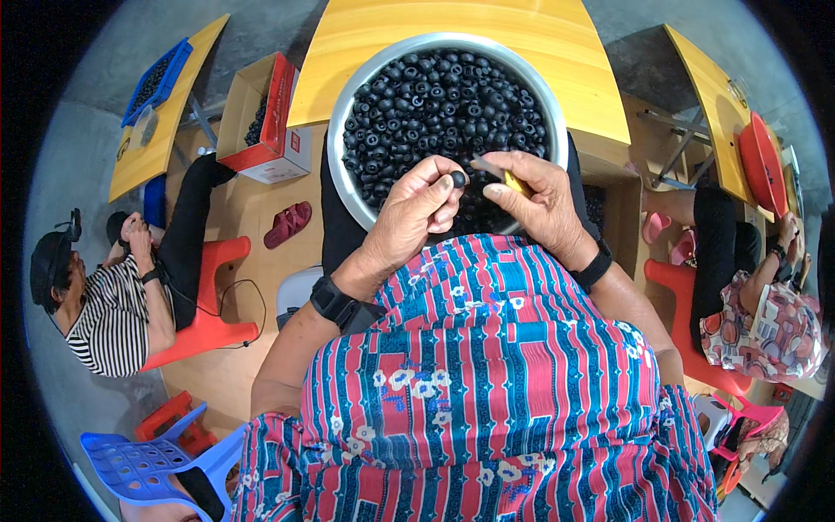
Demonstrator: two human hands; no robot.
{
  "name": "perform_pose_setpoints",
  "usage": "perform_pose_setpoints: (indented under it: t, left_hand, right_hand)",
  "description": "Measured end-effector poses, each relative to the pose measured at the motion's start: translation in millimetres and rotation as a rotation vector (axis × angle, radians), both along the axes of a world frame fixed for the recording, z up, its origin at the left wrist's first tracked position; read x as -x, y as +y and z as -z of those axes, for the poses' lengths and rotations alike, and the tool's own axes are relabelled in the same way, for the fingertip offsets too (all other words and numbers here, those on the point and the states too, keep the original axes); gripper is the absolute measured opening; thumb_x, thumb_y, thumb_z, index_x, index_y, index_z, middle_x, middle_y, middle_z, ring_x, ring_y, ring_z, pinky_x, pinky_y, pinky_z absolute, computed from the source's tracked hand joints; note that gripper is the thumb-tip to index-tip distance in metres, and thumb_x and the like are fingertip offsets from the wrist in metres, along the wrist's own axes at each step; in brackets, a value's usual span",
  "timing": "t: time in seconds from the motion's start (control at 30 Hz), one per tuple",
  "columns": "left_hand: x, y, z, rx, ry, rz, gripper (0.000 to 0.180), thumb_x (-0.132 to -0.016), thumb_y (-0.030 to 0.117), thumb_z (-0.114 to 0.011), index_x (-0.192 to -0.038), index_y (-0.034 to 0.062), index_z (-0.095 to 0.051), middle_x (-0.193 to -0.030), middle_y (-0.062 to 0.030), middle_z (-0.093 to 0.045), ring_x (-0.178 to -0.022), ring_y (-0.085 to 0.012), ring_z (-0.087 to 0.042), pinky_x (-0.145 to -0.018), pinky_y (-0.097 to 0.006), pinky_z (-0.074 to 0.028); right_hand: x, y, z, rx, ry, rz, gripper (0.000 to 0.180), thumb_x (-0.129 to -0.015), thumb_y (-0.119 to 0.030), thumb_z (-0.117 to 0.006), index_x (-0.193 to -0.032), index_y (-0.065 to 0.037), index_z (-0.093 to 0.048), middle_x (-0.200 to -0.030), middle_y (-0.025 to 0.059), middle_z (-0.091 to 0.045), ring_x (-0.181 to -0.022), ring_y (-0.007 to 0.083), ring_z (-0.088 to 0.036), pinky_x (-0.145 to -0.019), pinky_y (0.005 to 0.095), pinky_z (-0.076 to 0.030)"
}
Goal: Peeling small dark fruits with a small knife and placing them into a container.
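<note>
My left hand [410, 209] pinches a small round black piece [457, 179] between thumb and forefinger. My right hand [546, 202] grips a small knife [487, 167] with a yellow handle; its blade points left, toward that piece, with a small gap between them. Both hands hover over the near part of a wide metal basin [448, 40]. Heaped inside it are many shiny black rounded pieces [444, 96], several with ring-shaped openings. The basin rests between my body and the yellow wooden table [591, 78], overlapping its near edge.
Left of the table stands a red and white carton [300, 155] holding black pieces, with dark red slippers [287, 224] nearby. An open cardboard box [622, 213] is at my right. People sit at side tables, bearing a blue tray [178, 61] and a red basin [757, 165].
</note>
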State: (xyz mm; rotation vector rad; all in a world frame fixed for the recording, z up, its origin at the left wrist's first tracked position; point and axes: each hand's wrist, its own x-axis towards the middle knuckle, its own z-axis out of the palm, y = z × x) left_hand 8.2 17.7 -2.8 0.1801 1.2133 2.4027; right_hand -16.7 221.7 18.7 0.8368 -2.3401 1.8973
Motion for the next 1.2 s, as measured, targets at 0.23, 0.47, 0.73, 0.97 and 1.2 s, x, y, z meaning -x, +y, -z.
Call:
perform_pose_setpoints:
  t: [0.23,0.47,0.73,0.97,1.2]
  left_hand:
    - [3.1,-3.0,5.4,-0.07,-0.04,0.007,0.02,-0.101,0.022,-0.049,-0.114,0.0072,-0.049,-0.084,0.001,-0.048,-0.064,-0.005,-0.04,-0.055,-0.018,-0.034]
    - [3.3,-4.6,7.4,-0.094,-0.025,0.028,0.022,-0.102,0.022,-0.045,-0.116,0.0059,-0.049,-0.084,0.0002,-0.049,-0.065,-0.0038,-0.041,-0.056,-0.018,-0.036]
    - [3.1,-2.4,5.8,-0.106,-0.091,-0.019,0.019,-0.102,0.022,-0.045,-0.113,0.0072,-0.05,-0.086,-0.0001,-0.05,-0.065,-0.0045,-0.04,-0.056,-0.018,-0.035]
    - [1.7,-2.2,4.9,-0.149,-0.108,0.01,0.022,-0.103,0.028,-0.044,-0.111,0.0081,-0.05,-0.086,-0.0001,-0.05,-0.065,-0.0063,-0.041,-0.055,-0.019,-0.034]
    - [-1.0,3.9,-6.0,0.111,-0.011,0.094,0.034,-0.104,0.037,-0.036,-0.107,0.0069,-0.051,-0.081,0.0017,-0.049,-0.063,-0.0057,-0.04,-0.051,-0.019,-0.032]
  right_hand:
    - [-1.3,-5.4,-7.8,-0.251,0.22,-0.054,0.045,-0.079,-0.014,-0.072,-0.123,-0.014,-0.062,-0.081,0.0113,-0.063,-0.072,0.0262,-0.063,-0.066,0.0338,-0.05]
    - [-2.2,-5.1,-6.9,-0.365,0.337,-0.034,0.048,-0.079,-0.017,-0.07,-0.126,-0.02,-0.06,-0.071,0.0082,-0.056,-0.065,0.0265,-0.06,-0.06,0.0372,-0.048]
    - [-2.7,-4.8,-6.1,-0.361,0.362,-0.023,0.046,-0.078,-0.016,-0.071,-0.123,-0.019,-0.063,-0.069,0.0082,-0.055,-0.064,0.0262,-0.06,-0.058,0.0366,-0.048]
    - [-2.0,-4.6,-10.7,-0.231,0.278,-0.015,0.038,-0.076,-0.008,-0.072,-0.114,-0.011,-0.067,-0.081,0.0112,-0.065,-0.073,0.0257,-0.064,-0.066,0.0331,-0.051]
    - [-0.8,-6.9,-6.5,-0.09,0.059,0.017,0.03,-0.077,-0.007,-0.074,-0.106,-0.004,-0.068,-0.09,0.0109,-0.069,-0.081,0.0207,-0.066,-0.074,0.0297,-0.051]
